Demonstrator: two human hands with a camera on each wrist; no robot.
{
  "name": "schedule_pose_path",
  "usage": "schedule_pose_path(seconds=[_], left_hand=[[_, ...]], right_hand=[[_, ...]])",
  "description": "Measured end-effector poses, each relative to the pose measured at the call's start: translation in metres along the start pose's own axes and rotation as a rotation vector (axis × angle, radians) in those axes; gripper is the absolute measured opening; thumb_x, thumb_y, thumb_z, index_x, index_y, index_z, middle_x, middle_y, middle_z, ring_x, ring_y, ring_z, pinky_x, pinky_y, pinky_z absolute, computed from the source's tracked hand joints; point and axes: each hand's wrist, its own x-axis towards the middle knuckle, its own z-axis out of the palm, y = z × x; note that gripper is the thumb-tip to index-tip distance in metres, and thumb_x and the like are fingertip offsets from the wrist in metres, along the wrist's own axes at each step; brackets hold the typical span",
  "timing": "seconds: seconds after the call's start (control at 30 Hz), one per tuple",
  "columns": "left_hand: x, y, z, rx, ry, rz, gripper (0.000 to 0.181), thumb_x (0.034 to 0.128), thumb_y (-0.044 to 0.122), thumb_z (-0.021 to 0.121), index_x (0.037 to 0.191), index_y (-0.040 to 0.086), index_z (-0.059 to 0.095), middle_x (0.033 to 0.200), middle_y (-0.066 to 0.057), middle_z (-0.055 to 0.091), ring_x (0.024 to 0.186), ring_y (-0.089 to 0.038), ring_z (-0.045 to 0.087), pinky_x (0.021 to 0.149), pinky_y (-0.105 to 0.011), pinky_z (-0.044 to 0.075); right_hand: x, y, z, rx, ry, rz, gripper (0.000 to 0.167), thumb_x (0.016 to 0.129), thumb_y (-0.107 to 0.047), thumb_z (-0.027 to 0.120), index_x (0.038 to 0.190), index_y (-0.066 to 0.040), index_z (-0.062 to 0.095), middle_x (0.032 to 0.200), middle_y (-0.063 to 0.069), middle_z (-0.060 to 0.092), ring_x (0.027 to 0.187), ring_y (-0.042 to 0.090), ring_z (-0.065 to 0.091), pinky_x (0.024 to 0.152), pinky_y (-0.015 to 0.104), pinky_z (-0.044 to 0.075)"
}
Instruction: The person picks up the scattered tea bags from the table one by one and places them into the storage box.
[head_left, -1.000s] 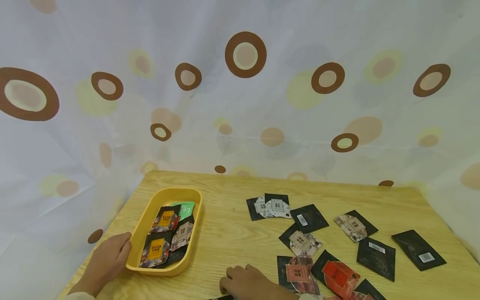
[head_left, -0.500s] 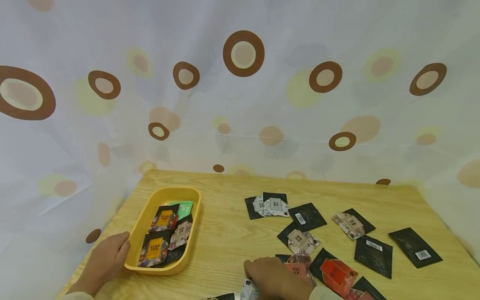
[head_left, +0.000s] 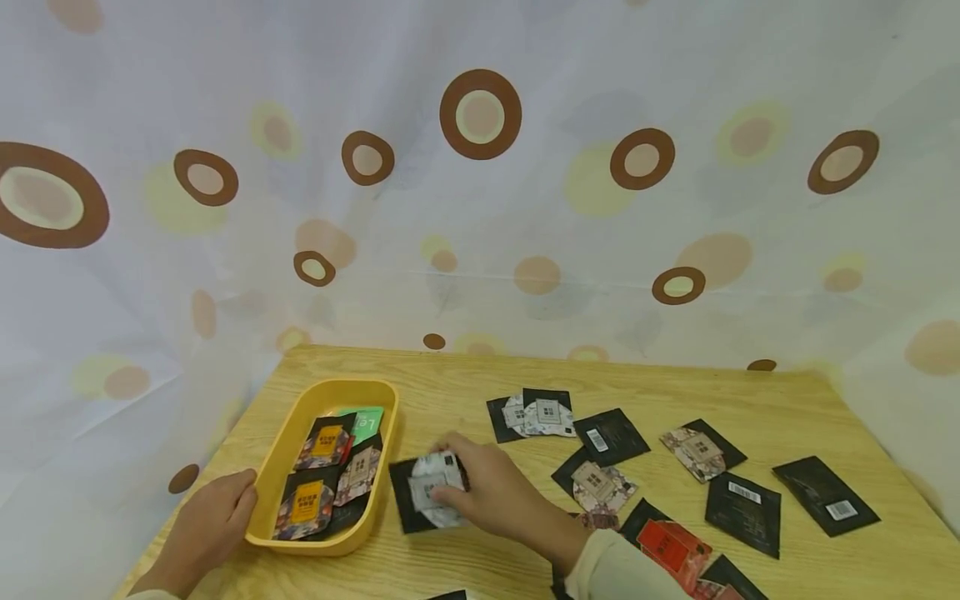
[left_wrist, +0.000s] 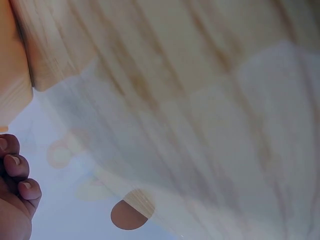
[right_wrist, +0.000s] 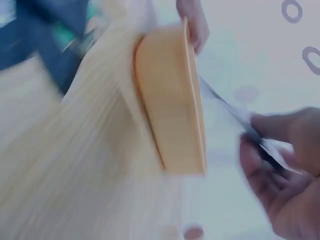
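My right hand (head_left: 487,487) pinches a black-and-white sachet (head_left: 426,493) between thumb and fingers, held above the table just right of the yellow tray (head_left: 322,547). In the right wrist view the sachet (right_wrist: 227,107) appears edge-on, close to the tray wall (right_wrist: 170,100). At the tray's left side, my left hand (head_left: 210,521) grips the rim; its curled fingertips (left_wrist: 17,165) show in the left wrist view, but the grip itself is mostly hidden. Inside the tray lie black sachets with orange labels (head_left: 307,504), a pinkish patterned one (head_left: 358,475) and a green packet (head_left: 367,423).
Loose sachets spread over the right half of the wooden table (head_left: 442,392): white-fronted ones (head_left: 547,412), black backs with barcodes (head_left: 744,512), and a red-labelled one (head_left: 666,546). Another dark packet (head_left: 450,595) peeks in at the bottom edge. A dotted curtain (head_left: 480,208) hangs behind.
My right hand has picked up the black-and-white sachet from the table's near edge and carried it up and left toward the tray. The left hand has stayed at the tray.
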Motion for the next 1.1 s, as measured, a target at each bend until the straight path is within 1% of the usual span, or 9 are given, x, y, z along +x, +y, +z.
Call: schedule_pose_path(seconds=[0.07,0.17,0.3,0.43,0.63,0.8,0.87,1.0,1.1], left_hand=[[-0.001,-0.001,0.001,-0.008,0.003,-0.001,0.034,0.0986,0.006,0.045,0.068,0.016,0.036,0.06,0.006,0.028,0.053,-0.003,0.022,0.055,-0.022,0.025],[-0.002,-0.002,0.004,-0.027,0.01,0.008,0.035,0.0989,0.006,0.044,0.067,0.016,0.036,0.06,0.007,0.027,0.053,-0.002,0.02,0.054,-0.022,0.023],[-0.003,0.001,0.009,-0.044,0.008,0.015,0.035,0.0995,0.006,0.043,0.067,0.016,0.036,0.06,0.007,0.027,0.053,-0.002,0.019,0.054,-0.021,0.023],[-0.003,0.004,0.009,-0.033,0.002,0.01,0.035,0.0996,0.006,0.043,0.067,0.017,0.036,0.059,0.007,0.028,0.053,-0.002,0.02,0.055,-0.022,0.024],[0.0,0.004,0.008,-0.003,-0.02,-0.001,0.033,0.0996,0.007,0.044,0.068,0.017,0.037,0.06,0.006,0.029,0.054,-0.003,0.022,0.057,-0.022,0.025],[0.0,0.005,0.008,-0.013,-0.019,-0.002,0.035,0.0997,0.007,0.043,0.067,0.016,0.037,0.059,0.007,0.028,0.053,-0.003,0.02,0.056,-0.022,0.024],[0.0,0.005,0.007,-0.011,-0.008,0.008,0.035,0.0994,0.006,0.044,0.067,0.017,0.036,0.06,0.007,0.027,0.054,-0.003,0.02,0.056,-0.022,0.024],[-0.001,0.005,0.006,-0.012,-0.011,-0.002,0.034,0.0995,0.006,0.043,0.068,0.016,0.036,0.06,0.006,0.027,0.054,-0.003,0.02,0.056,-0.022,0.024],[-0.003,0.004,0.004,-0.019,-0.027,-0.019,0.035,0.1001,0.007,0.042,0.067,0.016,0.036,0.06,0.006,0.027,0.053,-0.004,0.019,0.055,-0.022,0.023]], right_hand=[[0.018,-0.011,0.014,0.059,0.079,-0.035,0.043,0.09,-0.015,0.073,0.128,-0.018,0.054,0.091,0.002,0.067,0.063,-0.001,0.054,0.058,0.018,0.049],[0.044,-0.024,0.038,0.006,0.115,-0.111,0.042,0.091,-0.014,0.072,0.13,-0.019,0.056,0.114,0.003,0.068,0.086,0.004,0.063,0.074,0.019,0.053],[0.068,-0.029,0.066,-0.229,0.054,-0.184,0.031,0.093,-0.017,0.07,0.123,-0.021,0.065,0.125,-0.007,0.068,0.113,0.006,0.063,0.094,0.023,0.051],[0.08,-0.026,0.084,-0.452,0.015,-0.197,0.031,0.091,-0.02,0.071,0.12,-0.03,0.067,0.119,-0.015,0.071,0.11,0.002,0.065,0.102,0.035,0.044],[0.087,-0.017,0.091,-0.636,-0.009,-0.117,0.031,0.088,-0.019,0.069,0.115,-0.036,0.069,0.107,-0.019,0.073,0.096,-0.001,0.067,0.11,0.045,0.034],[0.086,-0.015,0.095,-0.788,-0.065,-0.119,0.022,0.097,-0.033,0.06,0.117,-0.039,0.069,0.111,-0.02,0.072,0.106,0.002,0.066,0.117,0.053,0.03],[0.086,-0.016,0.094,-0.824,-0.095,-0.123,0.023,0.1,-0.04,0.055,0.118,-0.04,0.068,0.121,-0.02,0.069,0.117,0.003,0.062,0.118,0.056,0.028],[0.083,-0.015,0.09,-0.784,-0.162,-0.15,0.027,0.101,-0.047,0.051,0.121,-0.043,0.067,0.148,-0.012,0.053,0.137,0.009,0.05,0.12,0.059,0.025],[0.074,-0.016,0.083,-0.706,-0.175,-0.209,0.028,0.099,-0.048,0.053,0.122,-0.041,0.067,0.155,-0.005,0.046,0.143,0.012,0.043,0.119,0.056,0.028]])
